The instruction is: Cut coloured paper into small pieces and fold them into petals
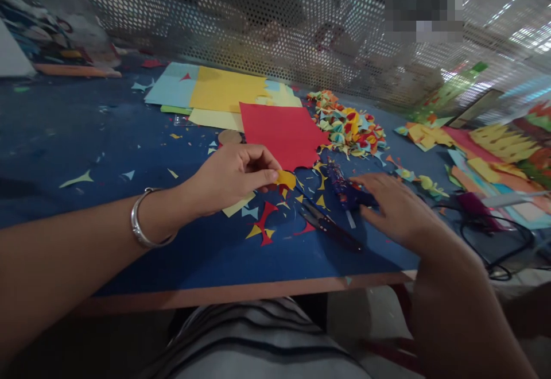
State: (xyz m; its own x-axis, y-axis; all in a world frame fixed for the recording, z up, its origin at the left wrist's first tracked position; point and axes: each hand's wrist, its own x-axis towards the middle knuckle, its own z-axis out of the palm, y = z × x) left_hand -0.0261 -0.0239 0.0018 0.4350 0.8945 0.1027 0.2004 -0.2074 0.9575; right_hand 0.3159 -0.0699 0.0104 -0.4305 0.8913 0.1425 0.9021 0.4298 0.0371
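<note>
My left hand [235, 177] pinches a small yellow paper piece [286, 180] between thumb and fingertips, just above the blue tabletop. My right hand [394, 209] is at the dark blue handle of a glue gun [340, 184], which lies on its side with a translucent stick poking from its near end. The fingers of that hand are stretched and the thumb stands apart; whether they touch the handle is hard to see. Between the hands lie small dark-handled scissors [329, 227]. Red paper offcuts [267, 224] and yellow scraps are scattered beside them.
Behind the hands lie a red sheet [279, 132], a yellow sheet [228, 89] and a round disc [229, 137]. A heap of folded paper pieces [350, 126] is at the back. More coloured paper [512, 172] and a black cable [495, 252] are rightward. A perforated metal panel [193, 17] borders the table.
</note>
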